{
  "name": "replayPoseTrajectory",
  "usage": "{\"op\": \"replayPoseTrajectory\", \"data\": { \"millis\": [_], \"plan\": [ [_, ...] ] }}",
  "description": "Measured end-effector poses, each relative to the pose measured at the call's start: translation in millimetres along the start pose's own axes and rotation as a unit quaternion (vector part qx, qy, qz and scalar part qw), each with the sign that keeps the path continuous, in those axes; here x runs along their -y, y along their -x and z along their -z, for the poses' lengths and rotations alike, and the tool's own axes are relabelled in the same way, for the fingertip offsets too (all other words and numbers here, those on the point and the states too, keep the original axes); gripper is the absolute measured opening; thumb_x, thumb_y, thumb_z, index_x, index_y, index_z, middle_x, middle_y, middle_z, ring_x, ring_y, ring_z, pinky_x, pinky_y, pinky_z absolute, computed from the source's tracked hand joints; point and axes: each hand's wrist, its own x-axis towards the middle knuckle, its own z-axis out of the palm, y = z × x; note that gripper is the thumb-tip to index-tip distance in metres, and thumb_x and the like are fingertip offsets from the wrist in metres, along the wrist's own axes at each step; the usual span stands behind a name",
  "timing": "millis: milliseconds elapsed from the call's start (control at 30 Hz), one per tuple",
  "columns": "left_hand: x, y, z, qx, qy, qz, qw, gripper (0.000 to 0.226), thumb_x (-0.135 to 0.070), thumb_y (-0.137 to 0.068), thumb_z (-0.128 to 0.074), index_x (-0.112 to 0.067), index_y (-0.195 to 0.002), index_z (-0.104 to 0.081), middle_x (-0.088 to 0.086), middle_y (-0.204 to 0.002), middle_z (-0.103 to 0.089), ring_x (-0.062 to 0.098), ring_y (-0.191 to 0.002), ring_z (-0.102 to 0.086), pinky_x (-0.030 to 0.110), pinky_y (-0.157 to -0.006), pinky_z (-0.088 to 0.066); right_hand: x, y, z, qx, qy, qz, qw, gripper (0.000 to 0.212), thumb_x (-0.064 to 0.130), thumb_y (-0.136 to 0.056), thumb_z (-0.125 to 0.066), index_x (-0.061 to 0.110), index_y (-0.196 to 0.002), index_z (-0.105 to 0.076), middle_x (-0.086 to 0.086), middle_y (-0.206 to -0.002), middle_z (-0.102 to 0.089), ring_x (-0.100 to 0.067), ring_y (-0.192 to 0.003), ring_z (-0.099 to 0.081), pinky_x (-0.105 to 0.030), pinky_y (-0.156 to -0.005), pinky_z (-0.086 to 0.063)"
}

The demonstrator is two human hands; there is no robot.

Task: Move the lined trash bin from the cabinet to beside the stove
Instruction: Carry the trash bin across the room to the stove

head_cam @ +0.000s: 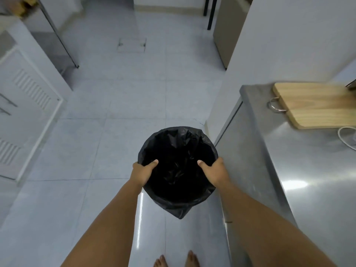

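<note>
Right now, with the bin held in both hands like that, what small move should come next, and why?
Probably keep carrying it forward along the floor. Both the left hand and the right hand grip the rim of the trash bin, thumbs inside the black liner, beside the steel counter. No stove is in view.

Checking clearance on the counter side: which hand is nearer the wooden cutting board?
Right. The right hand grips the trash bin's rim on the counter side, below-left of the cutting board; the left hand grips the opposite rim, farther away.
</note>
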Motion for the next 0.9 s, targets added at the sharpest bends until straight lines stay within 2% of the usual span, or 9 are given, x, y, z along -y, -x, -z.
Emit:
{"op": "replayPoseTrajectory", "data": {
  "millis": [67,300,500,667,900],
  "plan": [
    [-11.0,16.6,12.0,0.003,0.006,-0.008,1.000,0.085,-0.046,-0.083,-0.073,-0.005,-0.148,-0.037,0.016,-0.142,-0.055,0.037,-0.126,-0.056,0.041,-0.096,-0.046,14.2,16.3,9.0,-0.003,0.004,0.007,1.000,0.084,0.057,-0.082,-0.068,0.006,-0.141,-0.035,-0.016,-0.142,-0.053,-0.040,-0.127,-0.054,-0.051,-0.106,-0.046],
    [-33.6,48.1,44.5,0.036,0.020,-0.032,0.999,0.096,-0.054,-0.075,-0.075,-0.008,-0.150,-0.036,0.015,-0.144,-0.055,0.037,-0.128,-0.055,0.048,-0.108,-0.046,46.8,47.6,22.1,-0.001,0.012,0.016,1.000,0.086,0.058,-0.085,-0.064,0.003,-0.144,-0.031,-0.019,-0.145,-0.050,-0.041,-0.129,-0.052,-0.049,-0.105,-0.046],
    [-46.9,49.7,59.4,0.048,0.024,-0.036,0.998,0.103,-0.055,-0.073,-0.076,-0.006,-0.152,-0.033,0.016,-0.146,-0.053,0.037,-0.129,-0.055,0.045,-0.104,-0.047,68.8,51.4,25.6,0.006,0.019,0.031,0.999,0.086,0.056,-0.087,-0.063,0.002,-0.145,-0.031,-0.020,-0.146,-0.048,-0.040,-0.130,-0.051,-0.046,-0.102,-0.044],
    [-68.4,22.5,60.0,0.048,0.054,-0.047,0.996,0.121,-0.065,-0.050,-0.077,-0.007,-0.149,-0.039,0.014,-0.138,-0.060,0.035,-0.121,-0.060,0.047,-0.104,-0.049,91.0,30.2,24.8,0.010,0.031,0.031,0.999,0.089,0.063,-0.083,-0.063,0.004,-0.142,-0.034,-0.018,-0.143,-0.052,-0.039,-0.126,-0.054,-0.049,-0.103,-0.047],
    [-124.8,-25.5,35.8,0.039,0.061,-0.053,0.996,0.102,-0.053,-0.074,-0.077,-0.005,-0.152,-0.031,0.016,-0.147,-0.052,0.037,-0.129,-0.054,0.046,-0.107,-0.046,136.3,-34.2,29.2,0.004,0.044,0.030,0.999,0.088,0.061,-0.085,-0.061,0.004,-0.144,-0.029,-0.018,-0.144,-0.049,-0.040,-0.128,-0.052,-0.050,-0.103,-0.046]
  ]
}}
